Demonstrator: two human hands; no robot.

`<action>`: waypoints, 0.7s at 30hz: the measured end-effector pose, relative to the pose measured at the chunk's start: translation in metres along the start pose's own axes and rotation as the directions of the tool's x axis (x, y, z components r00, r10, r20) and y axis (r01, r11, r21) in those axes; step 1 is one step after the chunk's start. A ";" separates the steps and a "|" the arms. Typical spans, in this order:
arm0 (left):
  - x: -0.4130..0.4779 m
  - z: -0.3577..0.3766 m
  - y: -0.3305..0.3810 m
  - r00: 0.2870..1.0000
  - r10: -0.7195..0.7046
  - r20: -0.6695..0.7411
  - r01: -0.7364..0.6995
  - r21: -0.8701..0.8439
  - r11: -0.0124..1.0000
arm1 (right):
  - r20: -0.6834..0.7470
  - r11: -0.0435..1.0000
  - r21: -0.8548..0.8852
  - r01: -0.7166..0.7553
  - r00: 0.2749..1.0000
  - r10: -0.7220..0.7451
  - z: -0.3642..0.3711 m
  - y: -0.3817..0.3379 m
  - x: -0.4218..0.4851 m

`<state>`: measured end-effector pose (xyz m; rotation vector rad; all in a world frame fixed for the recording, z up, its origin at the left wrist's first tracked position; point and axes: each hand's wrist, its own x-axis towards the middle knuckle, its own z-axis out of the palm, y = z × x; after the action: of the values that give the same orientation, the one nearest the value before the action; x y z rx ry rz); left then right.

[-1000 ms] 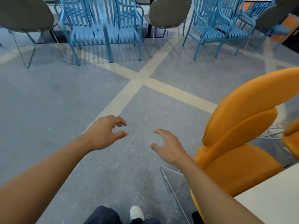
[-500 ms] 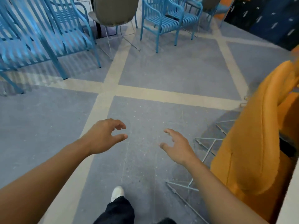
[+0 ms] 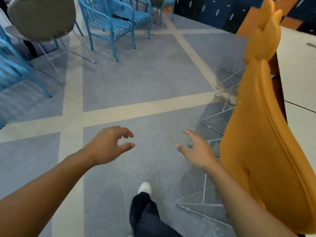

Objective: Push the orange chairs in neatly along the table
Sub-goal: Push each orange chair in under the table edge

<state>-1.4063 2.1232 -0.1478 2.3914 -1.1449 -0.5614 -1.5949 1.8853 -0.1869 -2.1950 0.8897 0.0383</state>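
- Two hands empty: left hand (image 3: 106, 147) loosely curled, right hand (image 3: 198, 151) spread wide
- Nearest orange chair (image 3: 263, 144) just right of right hand, not touching
- Table (image 3: 297, 82) beyond chair

Both bare forearms are stretched forward. The left hand (image 3: 109, 145) is held palm down with fingers (image 3: 126, 133) curled and thumb out, gripping nothing. The right hand (image 3: 196, 151) is spread loosely, also empty.

blue slatted chairs (image 3: 118, 23) far left | grey chair (image 3: 42, 17) beside them | grey floor (image 3: 145, 74), beige stripes
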 end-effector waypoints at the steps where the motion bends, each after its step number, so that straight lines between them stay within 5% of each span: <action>1: 0.015 -0.002 0.000 1.000 0.019 0.020 -0.019 0.006 1.000 | -0.017 1.000 0.001 -0.010 1.000 0.010 -0.003 0.000 0.009; 21: 0.289 -0.048 0.063 0.882 0.377 0.283 -0.385 -0.029 0.922 | -0.402 0.969 0.150 -0.197 0.883 0.242 -0.100 -0.019 0.138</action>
<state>-1.2536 1.8669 -0.1239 2.0644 -1.7077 -0.7693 -1.5024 1.7480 -0.1427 -2.0244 1.3453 -0.3769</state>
